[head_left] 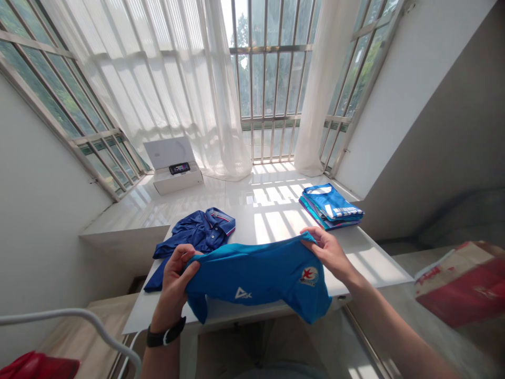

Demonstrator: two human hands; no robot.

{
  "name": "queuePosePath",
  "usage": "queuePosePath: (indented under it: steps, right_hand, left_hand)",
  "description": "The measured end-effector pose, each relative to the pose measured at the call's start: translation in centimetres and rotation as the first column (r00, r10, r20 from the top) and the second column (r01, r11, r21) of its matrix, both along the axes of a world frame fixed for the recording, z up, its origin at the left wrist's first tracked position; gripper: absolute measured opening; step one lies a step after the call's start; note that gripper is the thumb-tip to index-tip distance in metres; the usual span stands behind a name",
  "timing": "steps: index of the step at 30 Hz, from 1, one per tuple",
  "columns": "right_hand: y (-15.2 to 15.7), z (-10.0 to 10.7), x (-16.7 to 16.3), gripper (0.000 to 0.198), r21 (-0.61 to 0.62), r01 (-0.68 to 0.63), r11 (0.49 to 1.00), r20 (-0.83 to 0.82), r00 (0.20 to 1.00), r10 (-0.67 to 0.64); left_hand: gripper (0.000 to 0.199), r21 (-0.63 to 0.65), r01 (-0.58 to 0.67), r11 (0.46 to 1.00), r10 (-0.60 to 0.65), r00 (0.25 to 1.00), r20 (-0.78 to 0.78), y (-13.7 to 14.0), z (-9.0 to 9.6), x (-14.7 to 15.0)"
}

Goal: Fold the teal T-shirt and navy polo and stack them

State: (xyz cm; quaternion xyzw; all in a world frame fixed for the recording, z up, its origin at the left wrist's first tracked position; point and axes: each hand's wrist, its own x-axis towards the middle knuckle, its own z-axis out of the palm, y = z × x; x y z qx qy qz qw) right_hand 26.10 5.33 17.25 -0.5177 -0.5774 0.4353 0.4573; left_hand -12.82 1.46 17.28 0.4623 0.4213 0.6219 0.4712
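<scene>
While the left hand pinches the blue shirt, the outstretched right hand pinches it too.

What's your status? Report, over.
Left hand, right hand gripping bright blue fabric garment. Spread between them, lower edge hanging. Navy collared fabric shirt close behind, possibly in the way.

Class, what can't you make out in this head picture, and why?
Head view:
Navy polo shirt: partly hidden by the blue jersey and left hand.
Folded clothes: lower ones mostly covered by the top one.
Phone: screen too small to read.
Paper bag: blurred, cut off by the right edge.
Red item, lower left: cut off by the bottom edge.
</scene>
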Motion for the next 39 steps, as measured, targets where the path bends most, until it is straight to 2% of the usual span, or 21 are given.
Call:
queuePosePath:
  steps: [3,6,9,12,15,16,17,18,19,20,21,22,24,26,27,28,30,31,33,35,39]
  right_hand:
    - [0.7,1.0,-0.2,0.046,-0.011,-0.082,0.997,0.149,0.985,0.083]
    - [1.1,1.9,-0.3,0.051,0.074,-0.061,0.995,0.333,0.942,0.033]
    - [1.4,3.2,-0.2,0.048,0.087,-0.127,0.988,0.369,0.925,0.086]
    - [1.6,4.4,-0.3,0.049,-0.005,-0.241,0.971,0.24,0.942,0.235]
    - [1.3,4.6,-1.7,0.049,-0.119,-0.214,0.969,-0.054,0.976,0.209]
    - [1.1,4.5,-2.5,0.049,-0.148,-0.192,0.97,-0.147,0.974,0.17]
    - [0.7,4.1,-3.4,0.048,-0.166,-0.179,0.97,-0.219,0.965,0.14]
    - [0.2,3.7,-4.5,0.047,-0.174,-0.185,0.967,-0.274,0.952,0.133]
    - [-0.3,3.1,-5.7,0.045,-0.17,-0.217,0.961,-0.314,0.937,0.156]
    - [-0.9,2.4,-6.9,0.042,-0.157,-0.278,0.948,-0.343,0.915,0.211]
    - [-1.6,1.6,-8.1,0.04,-0.138,-0.364,0.921,-0.365,0.883,0.295]
    - [-2.2,0.7,-9.2,0.041,-0.119,-0.46,0.88,-0.383,0.839,0.387]
    - [-3.1,-0.8,-10.8,0.052,-0.081,-0.605,0.792,-0.402,0.747,0.529]
    - [-3.3,-1.8,-11.3,0.06,-0.031,-0.663,0.748,-0.371,0.703,0.607]
    - [-3.1,-2.1,-11.2,0.06,0.0,-0.65,0.76,-0.326,0.719,0.614]
    - [-2.7,-2.3,-10.9,0.06,0.034,-0.604,0.796,-0.258,0.765,0.591]
    - [-1.5,-2.6,-9.7,0.063,0.121,-0.454,0.883,-0.073,0.883,0.464]
    - [-0.8,-2.9,-9.1,0.067,0.164,-0.394,0.904,0.026,0.918,0.395]
    - [0.3,-3.8,-8.2,0.077,0.187,-0.409,0.893,0.193,0.907,0.375]
    - [0.9,-5.2,-8.0,0.081,0.13,-0.497,0.858,0.273,0.85,0.45]
    - [1.9,-8.0,-9.1,0.078,0.045,-0.482,0.875,0.165,0.868,0.469]
  left_hand:
    - [0.036,0.059,-0.075,0.995,0.069,0.993,0.1,-0.9,1.9,0.2]
    - [0.031,0.111,-0.215,0.97,0.198,0.969,0.149,-0.7,3.4,0.3]
    - [0.027,0.153,-0.342,0.927,0.334,0.94,0.071,1.0,4.0,0.1]
    - [0.026,0.261,-0.403,0.877,0.46,0.86,-0.221,3.8,3.5,0.2]
    - [0.031,0.35,-0.391,0.852,0.521,0.706,-0.479,5.7,1.9,1.5]
    - [0.033,0.329,-0.36,0.873,0.486,0.707,-0.514,5.8,1.2,2.2]
    - [0.034,0.264,-0.298,0.917,0.396,0.752,-0.527,5.6,0.4,3.1]
    - [0.036,0.16,-0.18,0.971,0.237,0.825,-0.514,5.2,-0.3,4.1]
    - [0.04,0.045,-0.002,0.999,0.023,0.885,-0.466,4.6,-1.1,5.1]
    - [0.046,-0.048,0.19,0.981,-0.194,0.899,-0.392,3.9,-1.8,6.1]
    - [0.051,-0.102,0.336,0.936,-0.351,0.884,-0.31,3.1,-2.5,6.9]
    - [0.054,-0.113,0.398,0.91,-0.414,0.875,-0.253,2.3,-3.1,7.6]
    - [0.053,-0.113,0.357,0.927,-0.373,0.905,-0.205,1.1,-4.1,8.5]
    - [0.045,-0.133,0.233,0.963,-0.255,0.949,-0.186,0.4,-4.8,8.7]
    - [0.041,-0.154,0.186,0.97,-0.21,0.964,-0.162,0.2,-4.9,8.7]
    - [0.038,-0.177,0.148,0.973,-0.172,0.977,-0.124,0.1,-5.0,8.6]
    - [0.035,-0.218,0.092,0.972,-0.101,0.994,-0.029,-0.1,-4.7,8.1]
    - [0.036,-0.237,0.07,0.969,-0.068,0.998,0.018,-0.1,-4.4,7.9]
    - [0.042,-0.281,0.054,0.958,-0.028,0.995,0.096,-0.2,-3.4,7.5]
    - [0.048,-0.315,0.055,0.947,-0.007,0.989,0.15,-0.2,-2.1,7.2]
    - [0.054,-0.338,0.06,0.939,0.008,0.981,0.195,-0.2,0.6,6.7]
